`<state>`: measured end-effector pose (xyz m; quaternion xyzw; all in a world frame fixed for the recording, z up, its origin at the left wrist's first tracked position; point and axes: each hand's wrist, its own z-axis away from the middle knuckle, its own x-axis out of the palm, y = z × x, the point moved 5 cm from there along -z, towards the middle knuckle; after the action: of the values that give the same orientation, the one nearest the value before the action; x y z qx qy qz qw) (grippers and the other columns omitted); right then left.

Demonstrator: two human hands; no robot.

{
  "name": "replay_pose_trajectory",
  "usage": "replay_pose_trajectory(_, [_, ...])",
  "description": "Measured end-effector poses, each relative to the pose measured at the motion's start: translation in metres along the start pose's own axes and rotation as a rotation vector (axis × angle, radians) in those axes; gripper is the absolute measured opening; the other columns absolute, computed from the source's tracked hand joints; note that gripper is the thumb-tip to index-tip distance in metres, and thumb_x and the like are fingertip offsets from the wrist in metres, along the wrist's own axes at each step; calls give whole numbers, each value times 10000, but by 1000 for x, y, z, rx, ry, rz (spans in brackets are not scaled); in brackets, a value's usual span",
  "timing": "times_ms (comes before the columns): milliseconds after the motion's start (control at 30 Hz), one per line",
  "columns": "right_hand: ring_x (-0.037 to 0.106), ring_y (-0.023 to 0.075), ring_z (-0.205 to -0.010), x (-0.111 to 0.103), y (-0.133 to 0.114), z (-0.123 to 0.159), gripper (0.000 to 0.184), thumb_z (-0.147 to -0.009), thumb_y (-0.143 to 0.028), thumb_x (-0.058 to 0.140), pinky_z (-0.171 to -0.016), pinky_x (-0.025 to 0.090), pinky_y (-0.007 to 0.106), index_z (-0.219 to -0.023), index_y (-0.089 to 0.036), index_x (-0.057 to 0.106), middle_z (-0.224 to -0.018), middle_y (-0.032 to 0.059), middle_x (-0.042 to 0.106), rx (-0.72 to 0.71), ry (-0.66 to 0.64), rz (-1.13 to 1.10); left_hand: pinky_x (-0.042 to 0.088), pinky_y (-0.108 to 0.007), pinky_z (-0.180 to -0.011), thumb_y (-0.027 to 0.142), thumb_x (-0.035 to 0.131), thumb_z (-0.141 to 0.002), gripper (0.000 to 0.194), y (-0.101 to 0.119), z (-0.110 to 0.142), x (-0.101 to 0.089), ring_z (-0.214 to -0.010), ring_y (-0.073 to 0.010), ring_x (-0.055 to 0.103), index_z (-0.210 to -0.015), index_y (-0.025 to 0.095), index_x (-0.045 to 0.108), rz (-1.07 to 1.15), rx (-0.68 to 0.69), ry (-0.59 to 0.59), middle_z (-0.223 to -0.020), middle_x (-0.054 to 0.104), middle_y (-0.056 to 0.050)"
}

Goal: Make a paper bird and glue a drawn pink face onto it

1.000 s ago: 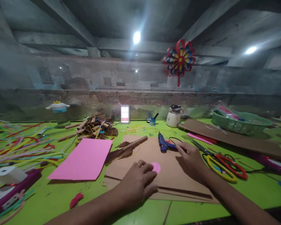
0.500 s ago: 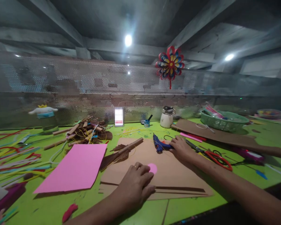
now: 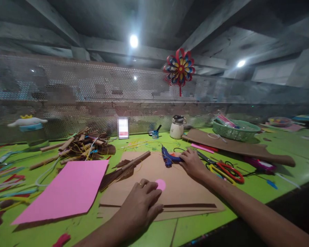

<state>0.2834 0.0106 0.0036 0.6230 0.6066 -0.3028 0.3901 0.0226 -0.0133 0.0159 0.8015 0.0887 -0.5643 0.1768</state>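
A small pink paper circle [image 3: 161, 185] lies on a brown cardboard sheet [image 3: 185, 188]. My left hand [image 3: 141, 202] rests on the cardboard, fingers loosely bent and apart, fingertips at the circle's left edge. Farther back, my right hand [image 3: 192, 162] is closed around the handle end of a blue hot glue gun [image 3: 168, 157], which lies on its side with its nozzle pointing away to the left. Left of the glue gun, a rolled brown paper stick with fringed pieces [image 3: 131, 168] lies across the cardboard's edge. A large pink paper sheet [image 3: 67, 188] lies to the left.
Scissors with red and yellow handles [image 3: 230, 172] lie right of my right forearm. Behind are a brown cardboard strip [image 3: 231, 147], a green basket [image 3: 237, 130], a white jug [image 3: 177, 127] and a pile of brown paper rolls [image 3: 84, 145]. Colourful strips [image 3: 12, 187] cover the far left.
The whole scene has shifted left as the head turned slightly right. Both hands keep the same places at the pink circle and the glue gun.
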Motion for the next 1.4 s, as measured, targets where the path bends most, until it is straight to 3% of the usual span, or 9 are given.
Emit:
replay_pose_trajectory(233, [482, 269, -1010, -13, -5, 8, 230, -886, -215, 536, -865, 321, 416, -1066, -172, 672, -1067, 112, 662, 4, 84, -107, 399, -405, -880, 383, 497, -945, 257, 1, 1, 2, -997, -245, 475, -1068, 208, 639, 12, 25, 19, -1112, 616, -79])
replay_pose_trajectory(400, [501, 288, -1012, -25, -4, 14, 199, -822, -186, 576, -906, 326, 463, -986, -151, 684, -1041, 128, 658, -6, 224, -170, 403, -399, -877, 415, 501, -938, 282, 3, 2, 2, -1007, -247, 494, -1054, 202, 644, -21, 33, -4, -1104, 618, -91])
replay_pose_trajectory(700, [550, 283, -917, -19, 18, 12, 162, -832, -136, 518, -839, 428, 471, -877, -164, 671, -913, 129, 675, 14, 395, -300, 407, -395, -868, 428, 502, -934, 289, 4, 4, 2, -998, -249, 486, -1076, 215, 637, -27, 13, -1, -1103, 610, -87])
replay_pose_trajectory(833, [564, 281, -915, -15, 26, 10, 181, -813, -102, 506, -851, 451, 471, -851, -180, 665, -883, 115, 675, 51, 407, -317, 410, -402, -860, 408, 514, -929, 265, 3, 4, 1, -995, -253, 474, -1083, 224, 629, -6, -7, 2, -1127, 598, -81])
replay_pose_trajectory(1067, [560, 278, -1013, -17, 38, -11, 218, -816, -73, 497, -917, 445, 454, -887, -152, 688, -948, 129, 680, 142, 259, -289, 410, -404, -848, 389, 528, -926, 256, 2, 1, -2, -982, -251, 469, -1105, 232, 621, 31, -19, -3, -1100, 600, -76])
replay_pose_trajectory(1167, [560, 259, -1073, -17, 52, -49, 182, -819, -61, 544, -968, 427, 429, -888, -133, 696, -989, 124, 681, 179, 97, -297, 411, -381, -827, 396, 515, -930, 244, 3, 2, -2, -963, -243, 469, -1082, 235, 618, 14, -3, 30, -1069, 596, -73])
replay_pose_trajectory(1267, [614, 215, -990, -8, 68, -99, 105, -877, -191, 611, -899, 487, 421, -945, -141, 674, -1021, 73, 675, 260, -96, -330, 405, -363, -802, 399, 537, -915, 212, -1, 3, 3, -943, -236, 466, -1024, 233, 612, -1, 1, 48, -1043, 594, -62])
replay_pose_trajectory(1400, [634, 213, -966, 16, 77, -160, 283, -913, -337, 595, -811, 544, 386, -1126, -153, 623, -1158, 66, 630, 412, -279, -450, 384, -339, -770, 438, 629, -848, 237, -16, 1, 23, -905, -217, 473, -952, 228, 593, -14, 58, 67, -989, 602, -32])
